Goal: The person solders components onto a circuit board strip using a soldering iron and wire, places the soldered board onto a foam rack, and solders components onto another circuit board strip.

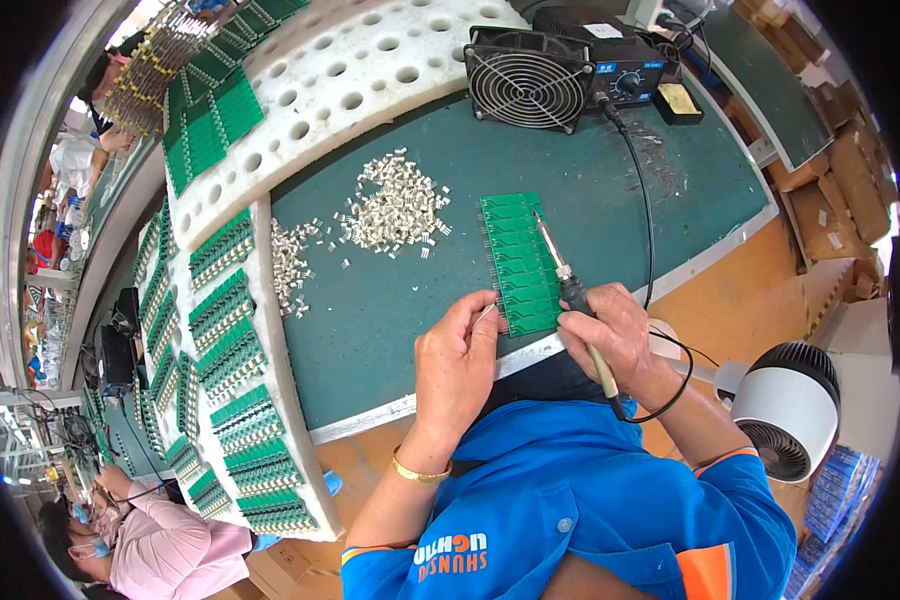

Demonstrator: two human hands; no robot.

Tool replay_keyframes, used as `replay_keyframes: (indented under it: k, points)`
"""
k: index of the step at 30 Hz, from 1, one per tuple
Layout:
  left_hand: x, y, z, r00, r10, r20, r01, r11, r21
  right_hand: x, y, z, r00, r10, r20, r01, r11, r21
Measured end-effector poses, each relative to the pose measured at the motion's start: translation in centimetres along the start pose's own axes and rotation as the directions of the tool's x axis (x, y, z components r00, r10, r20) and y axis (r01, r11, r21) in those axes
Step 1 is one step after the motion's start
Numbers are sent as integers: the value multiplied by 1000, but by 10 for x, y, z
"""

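Note:
A green circuit board panel [521, 265] lies on the table in front of me, with a row of thin pins along its left edge. My right hand [618, 330] is closed round the handle of a soldering iron [573, 292], whose tip points up over the board's upper right part. Whether the tip touches the board I cannot tell. My left hand [455, 355] is pinched beside the board's lower left edge, thumb and forefinger together. Something small and pale shows between those fingers, too small to name. To the left lies a heap of small white connectors [395, 205] with metal pins.
A black fan [527, 88] and a soldering station [625, 80] stand at the back, a sponge holder [678, 102] beside them. White foam boards [300, 130] carry many finished-looking green boards [260, 440] at left. The iron's cord [642, 190] crosses the table's right side. Another person [175, 540] sits at lower left.

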State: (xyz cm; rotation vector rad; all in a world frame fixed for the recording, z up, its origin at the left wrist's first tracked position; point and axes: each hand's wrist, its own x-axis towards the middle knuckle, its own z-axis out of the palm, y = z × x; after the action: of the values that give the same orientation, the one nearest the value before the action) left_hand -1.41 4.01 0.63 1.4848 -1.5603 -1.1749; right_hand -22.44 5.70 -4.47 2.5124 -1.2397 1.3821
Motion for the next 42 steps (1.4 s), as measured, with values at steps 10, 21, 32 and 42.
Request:
replay_keyframes:
  k: [10, 21, 32, 42]
  points:
    - [4, -15, 5, 994, -107, 3, 105, 974, -200, -2, -1, 1, 999, -20, -49, 20, 1000, 0]
    - [-9, -5, 1, 988, -154, 7, 150, 950, -275, 10, -5, -4, 998, 66, 4, -66, 994, 87]
    - [-26, -5, -12, 984, -73, -165, 31, 970, -241, 35, -20, 15, 986, 161, 28, -164, 964, 209]
    - [-9, -2, -29, 970, 11, -243, -129, 869, -477, 76, -15, 31, 991, 117, -61, -92, 943, 319]
